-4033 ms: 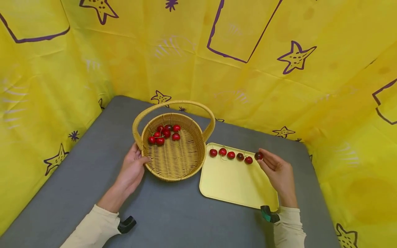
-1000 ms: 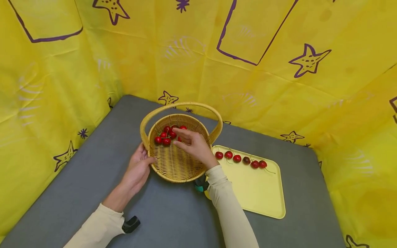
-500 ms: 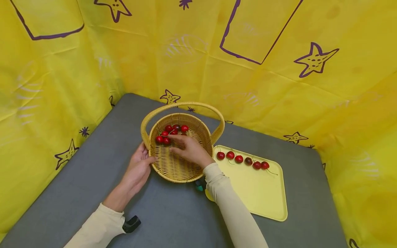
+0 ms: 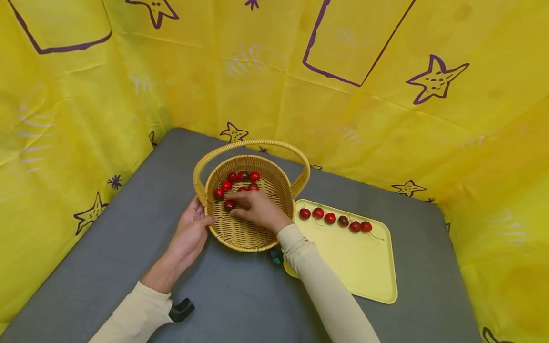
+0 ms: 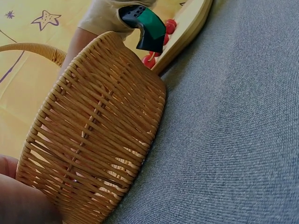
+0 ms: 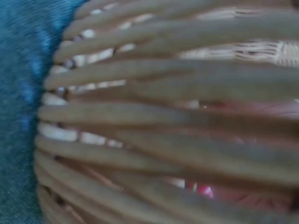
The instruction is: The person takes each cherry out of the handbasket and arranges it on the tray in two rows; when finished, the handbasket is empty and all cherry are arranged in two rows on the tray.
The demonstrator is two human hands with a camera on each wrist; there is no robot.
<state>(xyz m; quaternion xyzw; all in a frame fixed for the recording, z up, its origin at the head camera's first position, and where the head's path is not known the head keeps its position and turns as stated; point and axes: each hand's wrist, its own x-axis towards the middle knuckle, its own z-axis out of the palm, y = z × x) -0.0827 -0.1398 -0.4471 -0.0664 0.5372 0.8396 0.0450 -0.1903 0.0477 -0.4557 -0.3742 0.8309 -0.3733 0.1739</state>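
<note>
A round wicker basket (image 4: 244, 236) with a tall arched handle stands left of the yellow tray, several red cherries (image 4: 232, 177) lying in its far left part. My left hand (image 4: 188, 234) grips its left side by the handle's base, thumb over the rim. Inside, my right hand (image 4: 261, 208) pinches a dark red cherry (image 4: 229, 205) between thumb and fingers. Some cherries behind that hand are partly hidden. In the left wrist view the basket wall (image 5: 93, 121) fills the middle. Blurred wicker strands (image 6: 140, 112) fill the right wrist view and cover most of the hand.
The yellow tray (image 4: 369, 271) lies right of the basket, close to its rim, with a row of several cherries (image 4: 330, 218) along its far edge. My right forearm crosses over the tray's left part. A yellow printed cloth (image 4: 274, 76) hangs behind the grey table (image 4: 240, 295).
My right hand has left the tray, where one more cherry now ends the row, and reached into the basket. There it has drawn a cherry slightly nearer. The left hand keeps its hold.
</note>
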